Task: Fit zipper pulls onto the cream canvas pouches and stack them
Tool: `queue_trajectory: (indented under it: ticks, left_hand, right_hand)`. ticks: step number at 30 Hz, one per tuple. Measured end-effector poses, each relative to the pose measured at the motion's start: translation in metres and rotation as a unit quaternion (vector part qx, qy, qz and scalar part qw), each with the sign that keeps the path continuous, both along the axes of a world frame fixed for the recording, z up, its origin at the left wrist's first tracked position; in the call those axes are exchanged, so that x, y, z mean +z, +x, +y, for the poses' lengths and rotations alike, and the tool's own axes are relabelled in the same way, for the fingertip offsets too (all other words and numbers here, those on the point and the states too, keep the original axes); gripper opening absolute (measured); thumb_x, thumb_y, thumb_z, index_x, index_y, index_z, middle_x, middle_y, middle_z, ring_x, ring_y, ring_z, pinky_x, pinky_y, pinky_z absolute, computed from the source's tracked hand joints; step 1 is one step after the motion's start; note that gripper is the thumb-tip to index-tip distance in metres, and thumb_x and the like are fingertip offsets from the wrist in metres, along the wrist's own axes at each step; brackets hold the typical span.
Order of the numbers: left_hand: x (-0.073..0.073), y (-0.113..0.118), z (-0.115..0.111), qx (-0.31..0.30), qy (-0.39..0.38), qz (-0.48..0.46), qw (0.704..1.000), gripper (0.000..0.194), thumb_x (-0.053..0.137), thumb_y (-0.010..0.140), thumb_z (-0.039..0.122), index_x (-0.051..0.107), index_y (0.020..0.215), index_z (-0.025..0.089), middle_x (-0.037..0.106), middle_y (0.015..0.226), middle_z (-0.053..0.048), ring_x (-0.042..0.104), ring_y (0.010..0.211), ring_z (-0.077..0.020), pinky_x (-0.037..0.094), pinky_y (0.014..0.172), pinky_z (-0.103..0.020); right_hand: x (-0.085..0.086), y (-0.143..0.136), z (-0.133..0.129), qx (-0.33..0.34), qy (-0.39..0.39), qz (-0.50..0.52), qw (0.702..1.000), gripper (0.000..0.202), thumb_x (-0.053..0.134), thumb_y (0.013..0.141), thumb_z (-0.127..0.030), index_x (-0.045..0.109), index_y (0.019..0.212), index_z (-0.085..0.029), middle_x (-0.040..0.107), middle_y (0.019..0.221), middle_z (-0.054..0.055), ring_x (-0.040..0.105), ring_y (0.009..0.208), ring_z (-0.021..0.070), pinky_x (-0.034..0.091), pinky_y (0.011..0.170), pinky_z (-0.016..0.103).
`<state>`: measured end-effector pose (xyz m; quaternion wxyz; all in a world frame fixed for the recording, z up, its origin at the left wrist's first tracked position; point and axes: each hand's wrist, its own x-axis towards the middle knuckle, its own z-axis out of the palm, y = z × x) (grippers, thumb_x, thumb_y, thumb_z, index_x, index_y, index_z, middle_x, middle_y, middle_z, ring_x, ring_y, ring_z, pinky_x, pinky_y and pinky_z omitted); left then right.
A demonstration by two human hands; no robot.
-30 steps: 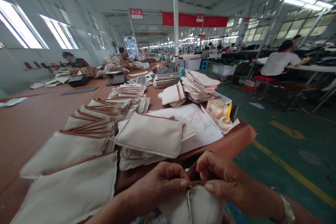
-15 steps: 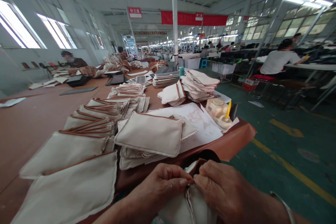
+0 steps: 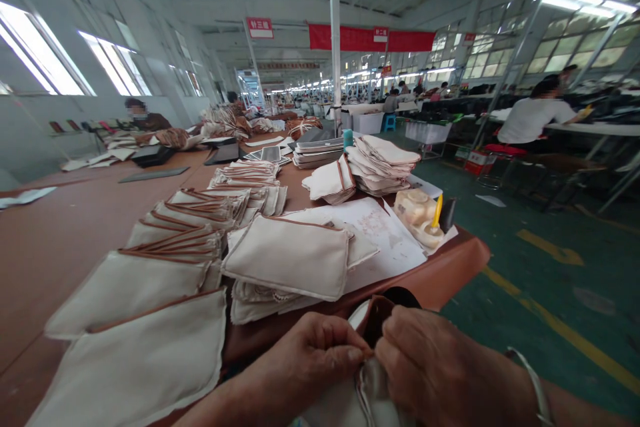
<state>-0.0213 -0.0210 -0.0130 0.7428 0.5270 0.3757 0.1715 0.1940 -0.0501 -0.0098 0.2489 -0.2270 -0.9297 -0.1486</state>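
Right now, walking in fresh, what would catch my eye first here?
Probably the cream pouch, held at bottom centre in the fingers of the left hand and right hand. Next, the brown-edged cream pouches overlapping in a long row on the brown-covered table, left of centre. Further back, a red banner hangs high.

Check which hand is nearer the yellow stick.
Right. The right hand is almost straight on the wearer's side of the yellow stick; the left hand is farther off, to the stick's near left. Both hold the cream pouch.
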Motion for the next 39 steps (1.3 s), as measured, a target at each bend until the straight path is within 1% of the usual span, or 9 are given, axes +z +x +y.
queue_trajectory:
  ticks: [4,9,15,21,28,30,33,36,39]
  left_hand:
    - [0.006,-0.008,0.001,-0.065,0.054,0.031,0.996,0.043,0.066,0.084,0.050,0.071,0.096,0.009,0.053,0.074,-0.001,0.036,0.064,-0.0104,0.025,0.057,-0.022]
    - [0.012,-0.008,0.003,-0.080,0.106,0.044,0.990,0.038,0.058,0.090,0.047,0.067,0.096,0.011,0.049,0.075,0.000,0.033,0.066,-0.0107,0.024,0.057,-0.023]
    - [0.027,-0.004,0.001,-0.093,0.198,0.126,0.968,0.032,0.053,0.093,0.043,0.065,0.093,0.013,0.047,0.076,0.003,0.035,0.066,-0.0106,0.026,0.055,-0.021]
    - [0.023,-0.013,0.009,-0.099,0.122,0.101,0.982,0.045,0.067,0.080,0.057,0.062,0.084,0.013,0.041,0.068,0.004,0.030,0.061,-0.0097,0.021,0.051,-0.021]
    - [0.018,0.001,0.012,-0.056,0.040,-0.013,0.998,0.046,0.062,0.085,0.057,0.057,0.074,0.013,0.036,0.064,0.004,0.022,0.056,-0.0079,0.014,0.050,-0.024]
    - [0.014,0.009,0.011,-0.045,0.067,-0.003,0.997,0.044,0.067,0.081,0.055,0.053,0.071,0.014,0.035,0.061,0.005,0.022,0.054,-0.0073,0.014,0.048,-0.023]
    - [0.012,0.022,0.011,0.053,0.149,0.000,0.987,0.045,0.064,0.081,0.057,0.049,0.067,0.016,0.033,0.057,0.006,0.023,0.052,-0.0072,0.017,0.047,-0.021]
    - [0.018,0.034,0.014,0.164,0.277,0.016,0.947,0.040,0.056,0.088,0.049,0.051,0.066,0.016,0.037,0.058,0.005,0.031,0.053,-0.0088,0.025,0.049,-0.020]
    - [0.026,0.042,0.018,0.203,0.402,0.005,0.893,0.034,0.051,0.093,0.039,0.057,0.070,0.015,0.048,0.063,0.001,0.042,0.059,-0.0110,0.034,0.056,-0.021]
  right_hand:
    - [-0.002,0.009,-0.014,0.001,-0.027,0.084,0.996,0.026,0.035,0.098,-0.006,0.060,0.096,-0.015,0.064,0.072,0.006,0.060,0.065,0.0203,0.048,0.066,0.033]
    - [0.012,0.011,-0.005,-0.044,-0.238,0.255,0.936,0.018,0.038,0.099,-0.015,0.055,0.095,-0.020,0.062,0.081,0.004,0.060,0.076,0.0178,0.047,0.068,0.028]
    - [0.011,0.002,0.015,0.019,-0.522,0.154,0.839,0.029,0.040,0.102,-0.034,0.053,0.080,-0.020,0.056,0.077,0.000,0.049,0.068,0.0132,0.041,0.064,0.024]
    - [0.000,0.007,0.020,0.053,-0.525,0.185,0.829,0.032,0.043,0.101,-0.035,0.051,0.075,-0.018,0.053,0.077,0.000,0.047,0.073,0.0139,0.038,0.066,0.024]
    - [0.004,0.015,0.031,0.057,-0.546,0.204,0.811,0.035,0.045,0.100,-0.040,0.052,0.073,-0.018,0.053,0.074,-0.001,0.047,0.070,0.0135,0.038,0.064,0.023]
    - [0.006,0.018,0.036,0.055,-0.558,0.201,0.804,0.034,0.047,0.099,-0.041,0.056,0.076,-0.018,0.056,0.075,0.000,0.050,0.069,0.0137,0.040,0.063,0.023]
    - [0.017,0.031,0.039,-0.031,-0.532,0.219,0.818,0.030,0.048,0.098,-0.043,0.064,0.093,-0.018,0.063,0.089,0.005,0.058,0.080,0.0184,0.047,0.072,0.027]
    - [0.035,0.042,0.035,-0.128,-0.511,0.269,0.806,0.044,0.051,0.096,-0.046,0.052,0.134,-0.024,0.059,0.127,0.012,0.057,0.114,0.0280,0.047,0.094,0.037]
    - [0.051,0.034,0.031,-0.097,-0.569,0.236,0.781,0.068,0.067,0.084,-0.051,0.047,0.143,-0.024,0.062,0.127,0.014,0.059,0.114,0.0337,0.051,0.091,0.038]
